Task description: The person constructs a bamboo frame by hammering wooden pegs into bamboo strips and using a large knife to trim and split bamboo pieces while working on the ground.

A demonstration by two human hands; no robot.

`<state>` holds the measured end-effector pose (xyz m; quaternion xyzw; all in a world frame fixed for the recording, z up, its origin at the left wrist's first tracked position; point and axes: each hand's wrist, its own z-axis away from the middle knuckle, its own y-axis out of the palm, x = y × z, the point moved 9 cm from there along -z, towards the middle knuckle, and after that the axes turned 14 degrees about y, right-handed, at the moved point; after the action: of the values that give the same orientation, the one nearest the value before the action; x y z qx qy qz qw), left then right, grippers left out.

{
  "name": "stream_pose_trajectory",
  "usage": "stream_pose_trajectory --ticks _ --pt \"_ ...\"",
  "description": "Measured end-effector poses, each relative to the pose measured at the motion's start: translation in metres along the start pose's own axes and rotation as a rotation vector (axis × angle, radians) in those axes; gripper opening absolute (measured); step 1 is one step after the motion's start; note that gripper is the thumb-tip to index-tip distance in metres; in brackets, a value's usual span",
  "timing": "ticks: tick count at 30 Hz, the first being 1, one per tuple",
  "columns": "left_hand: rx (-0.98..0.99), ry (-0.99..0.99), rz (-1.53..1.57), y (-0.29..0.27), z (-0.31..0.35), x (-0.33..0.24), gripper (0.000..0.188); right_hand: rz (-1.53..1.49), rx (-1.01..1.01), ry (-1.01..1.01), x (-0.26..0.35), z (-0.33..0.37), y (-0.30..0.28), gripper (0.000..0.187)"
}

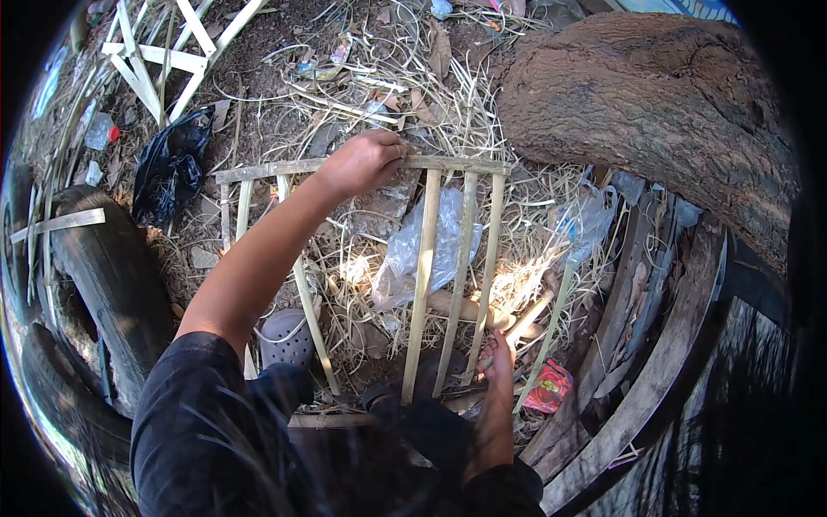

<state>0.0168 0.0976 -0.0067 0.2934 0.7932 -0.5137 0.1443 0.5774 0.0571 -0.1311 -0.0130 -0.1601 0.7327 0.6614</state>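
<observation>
A frame of split bamboo slats stands tilted in front of me, with several upright slats joined to a top crossbar. My left hand grips that crossbar near its middle. My right hand is low at the frame's right side, closed around a thin bamboo slat that leans up to the right. A wooden-handled tool lies on the ground just above that hand.
A big tree trunk fills the upper right. Curved planks lie at right, old tyres at left. Straw, a black plastic bag, clear plastic, a red packet and a white slat frame litter the ground.
</observation>
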Motion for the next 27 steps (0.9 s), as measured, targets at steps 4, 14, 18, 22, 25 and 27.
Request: stream_pose_trajectory --ticks 4,14,18,22,25,27 --pt "-0.037 0.034 -0.008 -0.004 -0.001 -0.003 0.017 -0.046 -0.013 -0.043 0.008 0.016 0.011 0.032" --pt "-0.040 0.072 -0.009 -0.008 -0.002 -0.004 0.015 -0.110 0.020 0.027 0.003 0.015 0.008 0.020" --pt "-0.021 0.061 -0.011 -0.006 -0.001 -0.003 0.014 -0.132 0.027 -0.018 0.010 0.026 0.016 0.020" --pt "-0.053 0.087 0.005 -0.009 -0.001 -0.004 0.015 -0.066 -0.006 -0.024 0.013 0.035 0.022 0.019" --pt "-0.069 0.085 0.016 -0.011 -0.002 -0.005 0.015 -0.067 -0.008 -0.016 0.013 0.037 0.022 0.019" --pt "-0.065 0.077 0.014 -0.011 -0.001 -0.006 0.015 -0.065 -0.010 -0.030 0.014 0.038 0.022 0.020"
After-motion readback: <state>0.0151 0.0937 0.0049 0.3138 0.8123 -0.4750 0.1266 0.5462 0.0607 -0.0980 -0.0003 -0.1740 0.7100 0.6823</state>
